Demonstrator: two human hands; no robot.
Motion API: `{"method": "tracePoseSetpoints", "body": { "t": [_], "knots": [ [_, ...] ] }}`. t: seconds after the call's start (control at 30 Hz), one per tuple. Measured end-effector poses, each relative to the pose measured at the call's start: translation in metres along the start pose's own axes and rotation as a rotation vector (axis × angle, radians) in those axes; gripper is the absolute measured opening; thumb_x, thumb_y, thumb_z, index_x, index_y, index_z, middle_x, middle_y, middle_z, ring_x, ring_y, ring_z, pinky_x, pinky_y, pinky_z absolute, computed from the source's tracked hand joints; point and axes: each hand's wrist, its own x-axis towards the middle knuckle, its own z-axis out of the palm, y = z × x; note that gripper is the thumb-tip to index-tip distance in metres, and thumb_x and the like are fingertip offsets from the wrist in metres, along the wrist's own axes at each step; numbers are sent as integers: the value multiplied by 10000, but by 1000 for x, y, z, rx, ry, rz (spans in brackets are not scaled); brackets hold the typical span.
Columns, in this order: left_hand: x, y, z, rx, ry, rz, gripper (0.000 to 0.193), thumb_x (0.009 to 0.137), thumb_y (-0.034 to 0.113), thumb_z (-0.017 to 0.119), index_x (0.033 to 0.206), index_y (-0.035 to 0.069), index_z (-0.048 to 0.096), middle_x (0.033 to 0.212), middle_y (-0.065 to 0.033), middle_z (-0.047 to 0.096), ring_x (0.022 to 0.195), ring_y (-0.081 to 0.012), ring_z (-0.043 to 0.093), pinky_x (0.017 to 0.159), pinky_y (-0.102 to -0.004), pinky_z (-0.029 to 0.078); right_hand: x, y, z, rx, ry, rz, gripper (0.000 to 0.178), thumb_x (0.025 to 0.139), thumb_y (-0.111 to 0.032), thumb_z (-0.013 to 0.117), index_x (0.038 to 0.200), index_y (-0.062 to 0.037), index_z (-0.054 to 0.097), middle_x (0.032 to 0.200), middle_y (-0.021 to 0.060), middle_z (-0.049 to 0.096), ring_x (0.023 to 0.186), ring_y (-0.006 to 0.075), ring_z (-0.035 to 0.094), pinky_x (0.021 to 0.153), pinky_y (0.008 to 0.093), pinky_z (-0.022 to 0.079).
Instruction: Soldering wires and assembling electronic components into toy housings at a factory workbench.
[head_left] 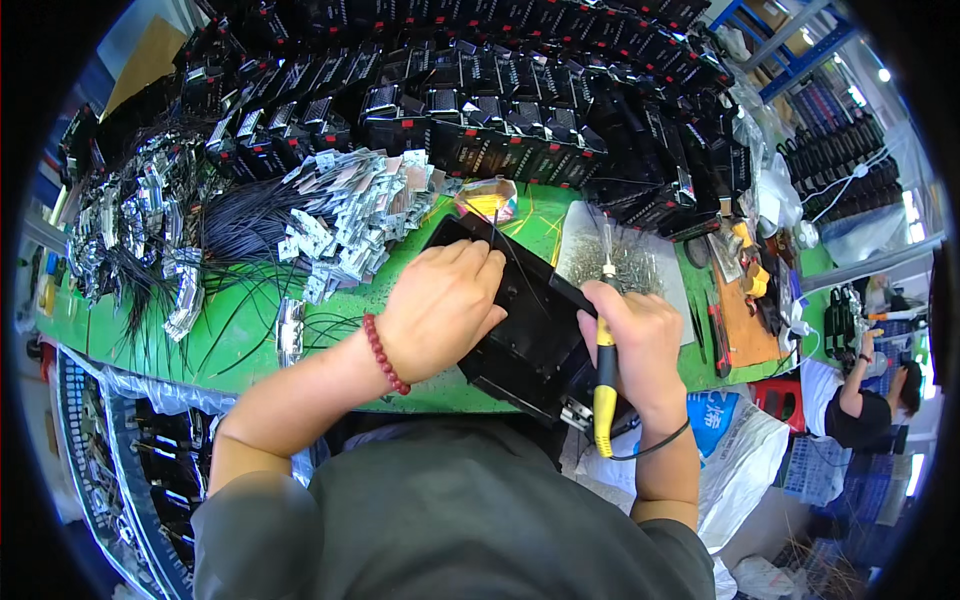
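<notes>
A black open housing point(530, 340) lies tilted at the near edge of the green table, right in front of me. My left hand point(440, 305), with a red bead bracelet at the wrist, is closed over its left side; the fingertips are partly hidden. A thin black wire runs beside those fingers. In my right hand point(645, 345) is a yellow-and-black soldering iron point(605, 375), its tip pointing away from me, over a pale board point(650, 265) covered with small pins or wire bits. The iron's cord hangs below my wrist.
Rows of black housings point(480, 110) stack across the back. To the left lie a heap of silvery plates with black wires point(350, 215) and more metal parts point(130, 220). Red-handled pliers point(718, 335) and yellow tape point(755, 280) lie right. Another person point(865, 405) sits far right.
</notes>
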Motion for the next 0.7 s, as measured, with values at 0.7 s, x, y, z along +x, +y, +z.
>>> {"method": "tracePoseSetpoints", "body": {
  "t": [0.7],
  "knots": [
    [-35, -15, 47, -456, 156, 81, 199, 825, 17, 585, 1016, 32, 640, 784, -143, 565, 702, -346, 581, 626, -423, 480, 76, 34, 51, -101, 138, -446, 150, 742, -106, 584, 866, -185, 558, 591, 1, 452, 575, 182, 513, 552, 318, 376]
  ]
}}
